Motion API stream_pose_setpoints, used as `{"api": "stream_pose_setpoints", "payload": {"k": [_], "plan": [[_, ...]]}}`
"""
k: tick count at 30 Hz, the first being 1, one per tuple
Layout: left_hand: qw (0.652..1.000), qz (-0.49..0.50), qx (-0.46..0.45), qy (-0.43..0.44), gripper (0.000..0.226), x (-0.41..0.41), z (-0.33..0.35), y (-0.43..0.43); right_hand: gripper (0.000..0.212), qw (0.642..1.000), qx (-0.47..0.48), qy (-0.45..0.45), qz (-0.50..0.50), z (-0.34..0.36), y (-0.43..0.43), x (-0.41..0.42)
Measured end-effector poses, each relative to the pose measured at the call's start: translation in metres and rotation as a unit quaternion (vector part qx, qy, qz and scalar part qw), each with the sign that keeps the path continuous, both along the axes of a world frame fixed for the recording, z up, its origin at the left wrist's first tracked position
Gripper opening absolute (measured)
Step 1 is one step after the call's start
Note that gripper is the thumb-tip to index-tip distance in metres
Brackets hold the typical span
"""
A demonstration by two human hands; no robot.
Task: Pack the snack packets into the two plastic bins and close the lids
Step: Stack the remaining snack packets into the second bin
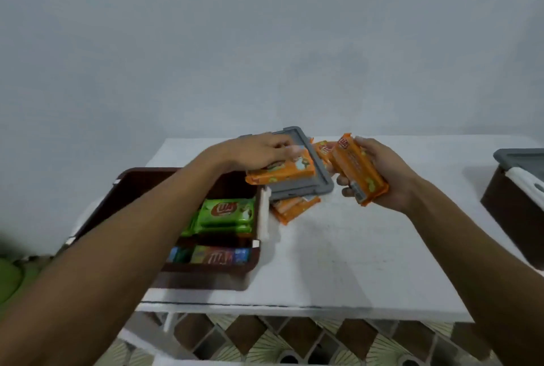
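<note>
An open brown bin [206,273] sits at the table's left, with green packets [226,214] and a row of mixed packets [212,256] inside. Its grey lid [316,177] lies loose behind it on the table. My left hand [259,153] rests on an orange packet [282,173] lying on that lid, fingers closed over its far edge. My right hand [382,177] holds another orange packet [357,173] up above the table. More orange packets lie under the lid's front edge [294,208] and behind it [322,149].
A second brown bin [512,218] with a grey lid [521,159] on top and a white latch stands at the table's right edge. The white table [353,262] ends close to me, patterned floor below. A pale wall rises behind.
</note>
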State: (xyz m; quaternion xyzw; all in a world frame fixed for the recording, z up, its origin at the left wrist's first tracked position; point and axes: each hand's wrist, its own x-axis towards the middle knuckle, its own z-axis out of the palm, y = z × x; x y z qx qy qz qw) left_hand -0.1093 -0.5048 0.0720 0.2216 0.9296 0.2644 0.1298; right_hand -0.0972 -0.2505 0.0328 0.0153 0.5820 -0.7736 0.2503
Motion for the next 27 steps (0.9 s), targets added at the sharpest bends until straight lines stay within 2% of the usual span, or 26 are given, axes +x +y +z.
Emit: {"api": "stream_pose_setpoints", "payload": {"k": [4,6,9,10,12,14,16,18,20,21,23,26,27], "plan": [[0.998,-0.021,0.004,-0.053,0.021,0.021,0.008,-0.093,0.05,0.991,0.033,0.079,0.104,0.032,-0.075,0.019],[0.995,-0.032,0.001,-0.093,0.019,0.027,0.004,-0.133,0.041,0.978,0.064,0.135,0.148,0.042,-0.113,0.03],[0.989,-0.05,-0.043,-0.132,0.017,0.034,-0.016,-0.176,0.043,0.95,0.15,0.185,0.199,0.045,-0.164,0.043],[0.987,-0.06,-0.062,-0.135,0.016,0.036,-0.024,-0.184,0.044,0.928,0.211,0.211,0.222,0.043,-0.177,0.045],[0.982,-0.082,-0.093,-0.142,0.017,0.044,-0.043,-0.196,0.041,0.852,0.361,0.269,0.266,0.032,-0.204,0.048],[0.976,-0.095,-0.131,-0.145,0.017,0.05,-0.061,-0.203,0.036,0.751,0.482,0.323,0.316,0.015,-0.224,0.05],[0.969,-0.105,-0.173,-0.139,0.014,0.053,-0.074,-0.208,0.035,0.649,0.559,0.351,0.378,-0.004,-0.234,0.052],[0.964,-0.119,-0.208,-0.112,0.009,0.056,-0.081,-0.212,0.032,0.583,0.59,0.35,0.435,-0.021,-0.238,0.054],[0.956,-0.136,-0.242,-0.092,0.019,0.06,-0.08,-0.212,0.03,0.543,0.603,0.345,0.472,-0.03,-0.237,0.056],[0.953,-0.142,-0.254,-0.089,0.023,0.061,-0.078,-0.211,0.03,0.535,0.606,0.342,0.479,-0.031,-0.236,0.056],[0.947,-0.145,-0.269,-0.096,0.027,0.061,-0.075,-0.21,0.029,0.54,0.613,0.345,0.462,-0.029,-0.237,0.054],[0.937,-0.153,-0.301,-0.094,0.032,0.063,-0.074,-0.208,0.026,0.568,0.619,0.409,0.356,-0.025,-0.237,0.047],[0.933,-0.159,-0.309,-0.09,0.033,0.063,-0.074,-0.207,0.026,0.561,0.626,0.437,0.322,-0.024,-0.238,0.045]]}}
